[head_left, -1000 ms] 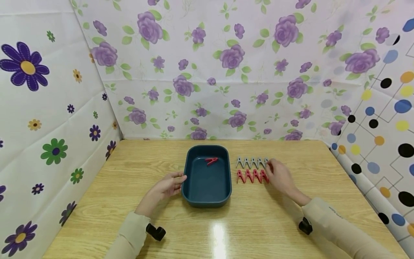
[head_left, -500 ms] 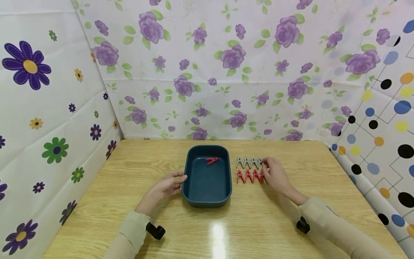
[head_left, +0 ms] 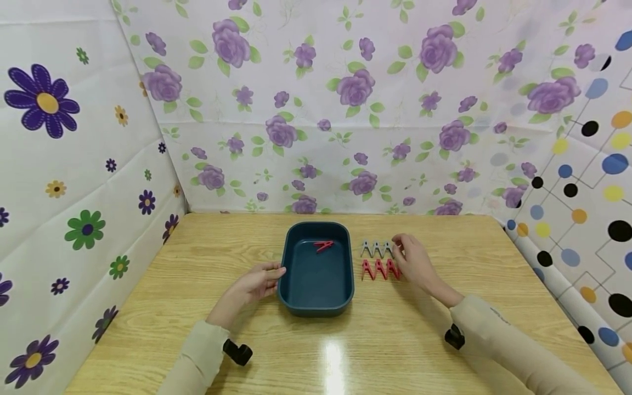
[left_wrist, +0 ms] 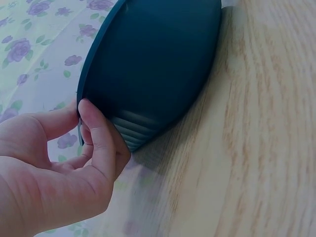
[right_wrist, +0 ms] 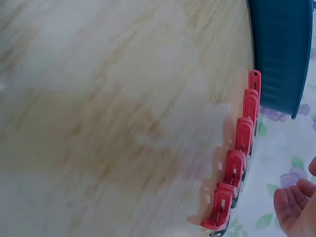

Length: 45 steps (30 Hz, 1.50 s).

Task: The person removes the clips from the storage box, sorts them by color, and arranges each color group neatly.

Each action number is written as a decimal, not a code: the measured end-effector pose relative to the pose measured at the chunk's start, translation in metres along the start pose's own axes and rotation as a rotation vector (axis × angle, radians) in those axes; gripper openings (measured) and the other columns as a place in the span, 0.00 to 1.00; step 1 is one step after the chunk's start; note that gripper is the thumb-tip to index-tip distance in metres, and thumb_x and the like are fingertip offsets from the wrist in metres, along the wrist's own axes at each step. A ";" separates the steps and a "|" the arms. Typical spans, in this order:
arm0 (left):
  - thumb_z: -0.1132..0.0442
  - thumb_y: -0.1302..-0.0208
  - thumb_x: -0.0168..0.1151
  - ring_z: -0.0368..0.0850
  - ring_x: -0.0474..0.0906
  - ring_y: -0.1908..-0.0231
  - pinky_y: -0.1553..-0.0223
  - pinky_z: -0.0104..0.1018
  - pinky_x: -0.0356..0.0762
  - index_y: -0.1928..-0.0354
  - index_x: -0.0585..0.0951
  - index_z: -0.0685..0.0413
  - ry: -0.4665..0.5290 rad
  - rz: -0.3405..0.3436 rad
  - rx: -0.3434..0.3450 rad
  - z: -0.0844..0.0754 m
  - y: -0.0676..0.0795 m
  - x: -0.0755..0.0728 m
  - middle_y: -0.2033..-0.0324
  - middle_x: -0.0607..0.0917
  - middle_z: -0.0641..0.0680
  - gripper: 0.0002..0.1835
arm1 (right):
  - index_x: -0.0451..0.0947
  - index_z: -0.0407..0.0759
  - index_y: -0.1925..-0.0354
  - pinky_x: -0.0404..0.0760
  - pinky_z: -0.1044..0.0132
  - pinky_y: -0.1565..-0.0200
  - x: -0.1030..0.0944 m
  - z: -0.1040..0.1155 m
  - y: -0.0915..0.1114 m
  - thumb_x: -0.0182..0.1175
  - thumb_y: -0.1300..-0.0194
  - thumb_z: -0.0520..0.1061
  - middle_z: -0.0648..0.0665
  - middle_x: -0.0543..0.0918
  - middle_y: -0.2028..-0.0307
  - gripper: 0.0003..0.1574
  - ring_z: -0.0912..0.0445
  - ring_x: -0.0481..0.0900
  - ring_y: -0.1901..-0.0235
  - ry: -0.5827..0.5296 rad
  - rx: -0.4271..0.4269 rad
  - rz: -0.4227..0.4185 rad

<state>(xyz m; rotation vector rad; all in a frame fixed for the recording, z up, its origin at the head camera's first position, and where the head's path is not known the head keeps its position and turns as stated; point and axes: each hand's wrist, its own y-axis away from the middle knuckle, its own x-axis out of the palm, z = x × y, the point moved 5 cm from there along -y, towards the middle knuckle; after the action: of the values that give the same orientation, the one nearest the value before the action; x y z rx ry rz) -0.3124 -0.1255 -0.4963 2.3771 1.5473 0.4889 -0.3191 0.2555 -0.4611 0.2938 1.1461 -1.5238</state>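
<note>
A dark teal plastic box stands on the table with one red clothespin lying inside near the far end. My left hand pinches the box's left rim between thumb and fingers, as the left wrist view confirms. To the right of the box, grey clothespins stand in a row behind a row of red clothespins. My right hand hovers by the right end of both rows and hides some of them. In the right wrist view its fingers are loosely bent, with nothing seen in them.
The wooden table reaches back to a flowered cloth. Patterned cloths also hang at the left and right. A small black camera is worn on each wrist.
My right hand has moved left along the two rows, covering more clothespins at their right end. The left hand and the box have stayed put.
</note>
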 end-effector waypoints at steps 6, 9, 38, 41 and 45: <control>0.62 0.28 0.54 0.35 0.74 0.74 0.68 0.27 0.75 0.60 0.74 0.51 0.001 0.027 0.005 -0.001 0.000 0.002 0.73 0.79 0.45 0.02 | 0.75 0.34 0.52 0.77 0.58 0.66 0.002 0.000 -0.004 0.53 0.31 0.36 0.38 0.79 0.62 0.11 0.50 0.77 0.64 -0.009 -0.019 0.001; 0.62 0.28 0.55 0.35 0.74 0.74 0.68 0.27 0.75 0.63 0.74 0.49 0.009 0.023 -0.001 -0.002 0.001 0.001 0.74 0.79 0.44 0.03 | 0.75 0.35 0.51 0.77 0.58 0.66 0.002 -0.001 -0.005 0.53 0.31 0.37 0.38 0.79 0.62 0.11 0.50 0.77 0.64 -0.003 -0.024 0.010; 0.61 0.30 0.57 0.35 0.75 0.75 0.69 0.26 0.76 0.65 0.75 0.50 0.016 0.020 -0.019 -0.002 0.002 0.001 0.76 0.79 0.45 0.04 | 0.77 0.37 0.53 0.78 0.58 0.63 0.006 0.017 -0.014 0.51 0.28 0.41 0.38 0.80 0.58 0.12 0.50 0.78 0.61 -0.049 0.042 0.129; 0.61 0.30 0.57 0.35 0.75 0.75 0.69 0.26 0.76 0.64 0.75 0.51 0.019 0.017 -0.022 -0.003 0.002 0.002 0.76 0.79 0.45 0.04 | 0.77 0.35 0.53 0.77 0.59 0.64 0.007 0.018 -0.014 0.51 0.28 0.41 0.38 0.80 0.59 0.13 0.50 0.78 0.62 -0.047 0.036 0.128; 0.61 0.30 0.57 0.35 0.74 0.76 0.69 0.26 0.76 0.63 0.75 0.51 0.023 0.010 -0.028 -0.003 0.001 0.002 0.76 0.79 0.45 0.03 | 0.77 0.33 0.52 0.78 0.59 0.65 0.009 0.020 -0.015 0.52 0.29 0.40 0.39 0.80 0.61 0.13 0.51 0.78 0.64 -0.048 0.024 0.120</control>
<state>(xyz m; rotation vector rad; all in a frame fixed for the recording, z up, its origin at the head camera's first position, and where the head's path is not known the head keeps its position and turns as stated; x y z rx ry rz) -0.3115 -0.1241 -0.4930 2.3677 1.5281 0.5380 -0.3267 0.2324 -0.4502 0.3351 1.0549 -1.4325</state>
